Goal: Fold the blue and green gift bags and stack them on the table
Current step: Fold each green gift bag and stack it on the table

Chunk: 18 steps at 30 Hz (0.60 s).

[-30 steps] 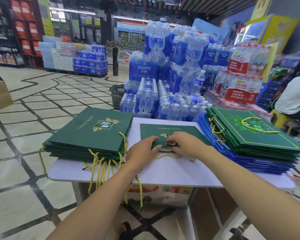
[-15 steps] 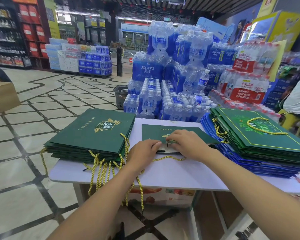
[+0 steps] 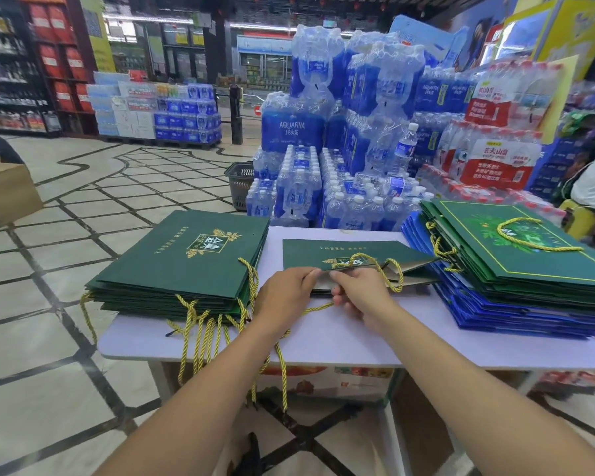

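Now both hands work the near edge of one green bag (image 3: 344,254), which lies flat on the tabletop (image 3: 323,341) just beyond the fingers, printed face up. The left hand (image 3: 285,293) has its fingers (image 3: 308,274) curled over that edge, pinching the top layer, seemingly to pin the bag so it cannot slide. The right hand (image 3: 361,295) meets it, thumb and fingers pinching the same edge where the gold cord (image 3: 387,269) loops out. A second strand runs under its palm toward the left.

Right of the fingers the bag's mouth gapes a little and shows a pale brown lining. I judge the fold is not yet pressed flat, and the cord needs clearing before the layers close. A cord caught in the crease would likely leave the bag bulging.

Left of the fingers sits the left stack (image 3: 186,259) of green bags with the same print, cords hanging over the tabletop's near edge. It is probably where this bag goes. Right of the fingers, the right stack (image 3: 516,266) holds green bags on top of blue bags (image 3: 495,312), fanned out. Whether those are finished I cannot tell. Beyond the bag, water packs (image 3: 299,197) stand close behind the tabletop.
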Each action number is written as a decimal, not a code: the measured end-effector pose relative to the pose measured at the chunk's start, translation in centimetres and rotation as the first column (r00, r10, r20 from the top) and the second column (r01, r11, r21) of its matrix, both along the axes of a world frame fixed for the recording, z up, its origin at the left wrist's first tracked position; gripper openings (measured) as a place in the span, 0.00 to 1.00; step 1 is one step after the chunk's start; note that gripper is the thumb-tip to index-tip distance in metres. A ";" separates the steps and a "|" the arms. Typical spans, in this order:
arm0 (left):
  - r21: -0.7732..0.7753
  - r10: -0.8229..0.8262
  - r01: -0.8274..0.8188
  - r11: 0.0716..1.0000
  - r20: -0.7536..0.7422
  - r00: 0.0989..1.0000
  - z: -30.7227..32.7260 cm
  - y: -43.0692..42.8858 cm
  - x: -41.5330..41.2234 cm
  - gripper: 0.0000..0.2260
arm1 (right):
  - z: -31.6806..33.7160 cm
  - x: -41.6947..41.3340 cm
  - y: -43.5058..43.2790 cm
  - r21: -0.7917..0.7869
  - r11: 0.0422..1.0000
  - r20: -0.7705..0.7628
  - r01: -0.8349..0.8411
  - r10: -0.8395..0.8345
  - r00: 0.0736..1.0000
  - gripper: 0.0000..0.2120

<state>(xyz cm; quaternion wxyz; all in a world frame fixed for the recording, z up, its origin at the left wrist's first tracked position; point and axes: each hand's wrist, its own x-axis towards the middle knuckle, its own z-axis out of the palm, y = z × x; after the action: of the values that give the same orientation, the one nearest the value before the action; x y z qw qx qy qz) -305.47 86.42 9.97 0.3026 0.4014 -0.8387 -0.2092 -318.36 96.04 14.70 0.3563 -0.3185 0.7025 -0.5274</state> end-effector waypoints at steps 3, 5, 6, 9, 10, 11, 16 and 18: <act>0.004 -0.006 0.006 1.000 0.001 1.000 -0.1 0.0 -0.1 0.15 | 0.2 0.3 -0.5 0.005 0.999 0.070 0.050 -0.050 0.996 0.07; 0.001 -0.011 0.011 1.000 -0.002 1.000 -0.2 -0.2 -0.1 0.16 | 0.4 0.2 -0.3 0.045 0.998 0.082 0.036 -0.040 0.996 0.07; 0.001 -0.014 0.014 1.000 -0.006 1.000 -0.2 -0.3 -0.1 0.17 | 0.6 0.1 -0.1 0.076 0.997 0.090 0.021 -0.028 0.996 0.06; 0.001 -0.026 0.026 1.000 -0.021 0.999 -0.4 -0.4 -0.2 0.17 | 1.1 0.0 0.6 0.174 0.983 0.132 -0.050 0.027 0.991 0.06; 0.003 -0.027 0.027 1.000 -0.019 0.999 -0.4 -0.3 -0.1 0.17 | 1.1 0.0 0.7 0.185 0.980 0.158 -0.075 0.046 0.986 0.06; 0.004 -0.029 0.029 1.000 -0.013 0.999 -0.4 -0.3 -0.1 0.17 | 1.3 -0.1 0.8 0.177 0.979 0.198 -0.098 0.062 0.978 0.06; -0.018 -0.059 0.061 0.998 0.065 0.996 0.4 0.4 0.0 0.14 | 3.8 -2.0 0.8 -0.020 0.993 0.393 -0.115 0.113 0.913 0.08; -0.043 -0.093 0.097 0.994 0.097 0.991 0.6 0.8 0.0 0.14 | 4.5 -3.4 0.7 -0.087 0.993 0.152 -0.073 0.086 0.985 0.09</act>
<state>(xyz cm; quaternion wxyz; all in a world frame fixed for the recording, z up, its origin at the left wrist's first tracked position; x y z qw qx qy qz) -305.49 87.18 10.55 0.2616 0.3631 -0.8752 -0.1839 -321.78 96.74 19.21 0.4176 -0.3183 0.6372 -0.5642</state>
